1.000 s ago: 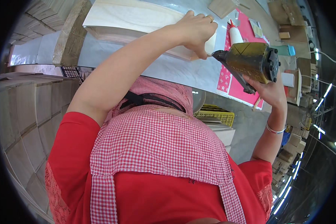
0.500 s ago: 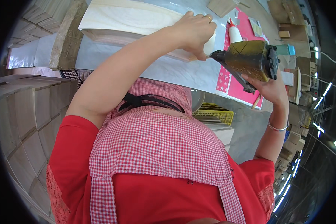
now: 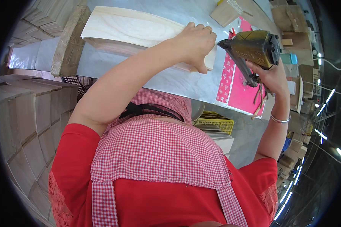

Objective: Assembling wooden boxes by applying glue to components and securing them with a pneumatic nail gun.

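A long pale wooden box (image 3: 136, 22) lies across the marble-patterned tabletop, one smooth broad face up. My left hand (image 3: 197, 47) grips its right end, fingers over the far side and thumb down on the near side. In my right hand (image 3: 271, 75) is a pneumatic nail gun (image 3: 254, 47), dark and brass-coloured and worn, its handle wrapped by my fingers. The gun's nose points left at the box's right end, close beside my left hand. Whether the nose touches the wood I cannot tell. My left hand covers part of that end.
A rough wooden block (image 3: 70, 41) stands at the table's left. On the right lies a pink patterned sheet (image 3: 238, 90) with thin sticks on it. Small wooden pieces (image 3: 225, 13) rest at the back. Stacked boards (image 3: 34, 113) fill the left; a yellow crate (image 3: 219, 123) sits below the table edge.
The nail gun has shifted away from me along the box's right end, and it now hides most of the white bottle. My left hand keeps its grip on the box.
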The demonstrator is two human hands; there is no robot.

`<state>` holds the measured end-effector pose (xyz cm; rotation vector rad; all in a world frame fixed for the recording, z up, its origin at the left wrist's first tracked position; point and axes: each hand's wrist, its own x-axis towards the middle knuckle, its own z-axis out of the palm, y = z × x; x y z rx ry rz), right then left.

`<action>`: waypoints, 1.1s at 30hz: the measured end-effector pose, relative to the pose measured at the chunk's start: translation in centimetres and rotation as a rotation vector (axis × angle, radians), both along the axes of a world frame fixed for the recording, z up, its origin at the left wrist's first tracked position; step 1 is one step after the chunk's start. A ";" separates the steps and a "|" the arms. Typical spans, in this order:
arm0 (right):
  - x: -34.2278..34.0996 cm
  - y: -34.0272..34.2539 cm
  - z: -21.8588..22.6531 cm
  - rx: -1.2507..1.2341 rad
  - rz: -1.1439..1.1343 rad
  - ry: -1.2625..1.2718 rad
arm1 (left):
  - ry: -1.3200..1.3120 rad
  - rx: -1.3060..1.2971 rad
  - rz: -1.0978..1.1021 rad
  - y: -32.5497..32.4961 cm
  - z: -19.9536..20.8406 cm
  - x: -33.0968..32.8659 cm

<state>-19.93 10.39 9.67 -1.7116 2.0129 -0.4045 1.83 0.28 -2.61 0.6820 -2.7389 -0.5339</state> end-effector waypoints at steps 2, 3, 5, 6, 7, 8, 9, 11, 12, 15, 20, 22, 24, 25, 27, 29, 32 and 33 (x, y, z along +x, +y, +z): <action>-0.1 -0.2 -0.1 0.001 -0.008 -0.015 | -0.004 0.008 -0.002 0.0 0.1 0.0; -0.1 -0.3 -0.1 0.001 0.007 -0.022 | -0.007 0.015 -0.005 0.0 0.2 0.1; -0.1 -0.5 -0.1 0.000 0.036 -0.036 | -0.011 0.023 -0.007 0.0 0.2 0.0; -0.1 -0.5 -0.1 0.001 0.036 -0.037 | -0.015 0.024 -0.007 0.0 0.2 0.0; -0.1 -0.6 0.0 0.006 0.032 -0.040 | -0.018 0.024 -0.006 -0.1 0.2 0.0; -0.1 -0.7 0.0 0.010 0.028 -0.042 | -0.021 0.025 -0.005 -0.1 0.2 0.1; -0.2 -0.8 0.0 0.014 0.024 -0.045 | -0.021 0.027 -0.004 -0.1 0.2 0.1; -0.6 -0.9 0.0 0.014 0.058 -0.031 | -0.018 0.026 -0.011 -0.1 0.2 0.0; -0.9 -1.1 0.1 0.012 0.096 -0.015 | -0.016 0.024 -0.014 -0.1 0.2 0.0; -1.6 -1.9 0.1 0.031 0.133 0.003 | 0.003 0.001 -0.024 -0.1 0.1 0.2; -1.2 -2.3 0.8 0.142 -0.016 0.053 | 0.079 -0.113 -0.004 0.0 -0.5 0.6; -1.1 -2.2 0.8 0.169 -0.083 0.070 | 0.235 -0.179 0.006 1.6 -0.7 1.9; -1.1 0.1 0.7 0.000 -0.088 -0.008 | 0.561 -0.295 -0.001 4.1 -1.4 3.8; -1.0 1.5 0.6 -0.086 -0.093 -0.047 | 0.558 -0.234 -0.021 5.8 -2.5 5.3; -1.4 3.6 0.8 -0.094 -0.114 -0.037 | 0.553 -0.177 -0.040 6.3 -5.0 8.2; -2.3 5.3 0.8 -0.095 -0.131 -0.018 | 0.321 -0.562 0.001 5.4 -6.7 10.1; -4.0 8.4 0.2 -0.112 -0.119 -0.015 | 0.464 -0.576 0.061 5.4 -3.1 10.7; -4.3 9.2 0.0 -0.124 -0.112 -0.014 | 0.535 -0.586 0.090 5.2 -2.3 10.9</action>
